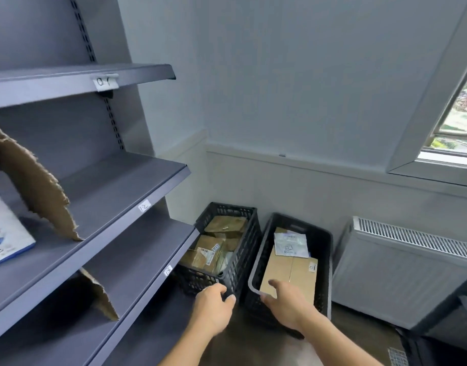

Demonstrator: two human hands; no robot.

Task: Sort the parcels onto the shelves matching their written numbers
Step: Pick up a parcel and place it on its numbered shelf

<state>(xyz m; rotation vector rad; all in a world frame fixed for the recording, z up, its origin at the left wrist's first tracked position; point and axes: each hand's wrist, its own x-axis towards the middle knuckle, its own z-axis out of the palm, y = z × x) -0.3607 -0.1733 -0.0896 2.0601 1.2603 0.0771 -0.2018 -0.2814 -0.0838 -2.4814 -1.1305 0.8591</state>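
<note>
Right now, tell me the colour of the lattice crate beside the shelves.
Black. The head view shows the lattice crate best.

Looking like a small parcel sorting rm / stockrm. Grey metal shelving [116, 180] is running along the left wall, w/ handwritten no. tags sitting on the shelf edges, e.g. the "2" tag [144, 206] and the "3" tag [168, 270]. Torn cardboard dividers [34, 186] are splitting the shelves into bays. In the floor corner a black slatted crate [243, 249] and a dark tub [325, 249] are standing side by side, holding labelled brown parcels [214, 249], a cardboard box [290, 273] & a white mailer [290, 244]. A radiator [401, 268] is standing under a window [459, 107].
</note>
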